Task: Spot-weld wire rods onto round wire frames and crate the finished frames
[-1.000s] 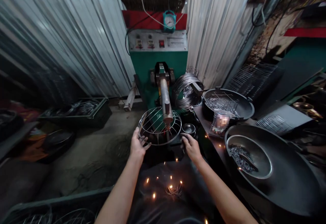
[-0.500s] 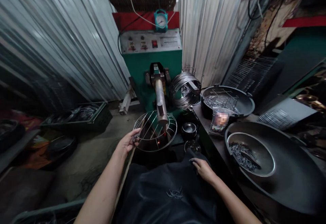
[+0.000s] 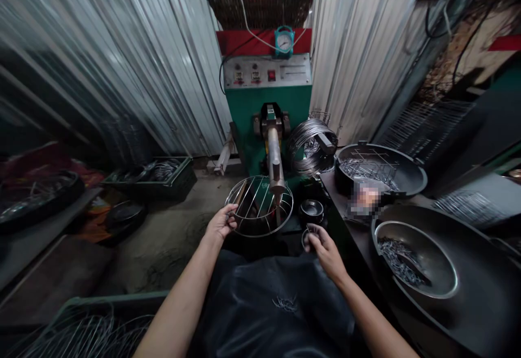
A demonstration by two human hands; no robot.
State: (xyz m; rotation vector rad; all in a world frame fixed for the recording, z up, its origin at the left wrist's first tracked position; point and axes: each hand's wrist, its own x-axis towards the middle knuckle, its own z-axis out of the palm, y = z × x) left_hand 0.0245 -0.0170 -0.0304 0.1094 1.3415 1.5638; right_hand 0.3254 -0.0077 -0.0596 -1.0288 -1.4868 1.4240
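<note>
My left hand (image 3: 222,222) is closed on the left edge of a round wire rack (image 3: 260,236). The rack lies roughly level below the metal arm (image 3: 275,154) of a green machine (image 3: 244,106), whose tip overlaps the rack's right part in view. My right hand (image 3: 323,247) is raised above the lap with its fingers pinched together. Whatever sits between those fingertips is too small to name. Several short bent wire pieces (image 3: 285,304) rest on the dark apron (image 3: 248,293) across my lap.
A wire coil (image 3: 311,146) hangs beside the machine. On the right, a wide pan (image 3: 480,271) holds a bowl (image 3: 450,271) of small metal pieces; another pan (image 3: 423,181) stands behind. Green crates (image 3: 175,187) with metal parts are on the left. Small round dishes (image 3: 311,210) sit near my right hand.
My right hand has lifted off the apron toward the rack, and its fingers are now pinched. My left hand keeps its hold on the rack. The whole view has shifted to the left.
</note>
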